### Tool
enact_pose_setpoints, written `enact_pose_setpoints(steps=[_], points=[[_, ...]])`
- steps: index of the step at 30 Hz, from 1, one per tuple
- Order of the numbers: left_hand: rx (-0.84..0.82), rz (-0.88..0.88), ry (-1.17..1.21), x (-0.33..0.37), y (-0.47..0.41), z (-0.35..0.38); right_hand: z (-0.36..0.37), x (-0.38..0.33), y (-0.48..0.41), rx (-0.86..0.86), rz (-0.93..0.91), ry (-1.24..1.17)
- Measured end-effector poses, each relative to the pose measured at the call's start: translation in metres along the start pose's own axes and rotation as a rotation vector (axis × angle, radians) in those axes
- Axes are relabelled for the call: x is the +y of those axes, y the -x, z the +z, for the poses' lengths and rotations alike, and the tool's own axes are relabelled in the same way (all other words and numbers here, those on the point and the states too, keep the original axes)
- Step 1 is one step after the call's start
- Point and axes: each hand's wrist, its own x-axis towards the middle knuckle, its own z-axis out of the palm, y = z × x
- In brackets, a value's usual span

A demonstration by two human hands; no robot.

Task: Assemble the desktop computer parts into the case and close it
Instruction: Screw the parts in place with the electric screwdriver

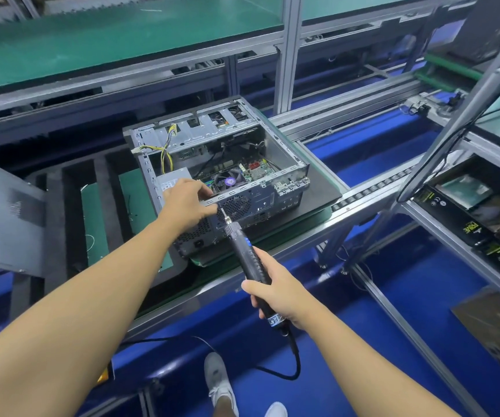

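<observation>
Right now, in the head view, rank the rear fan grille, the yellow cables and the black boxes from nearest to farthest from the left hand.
1. rear fan grille, right beside the thumb of the left hand.
2. yellow cables, beyond it, inside the case.
3. black boxes, at the far right.

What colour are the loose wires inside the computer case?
Yellow and black wires, clearest in the head view.

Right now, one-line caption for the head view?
Left hand grips the open computer case rim; right hand holds an electric screwdriver to its rear panel.
</observation>
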Motion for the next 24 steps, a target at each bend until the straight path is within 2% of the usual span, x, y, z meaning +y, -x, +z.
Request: enact_pose_setpoints(steps=[24], points=[[-0.027,0.065,-0.032,-0.002,0.005,-0.003,-0.001,0.004,-0.013,-0.023,0.026,0.063]])
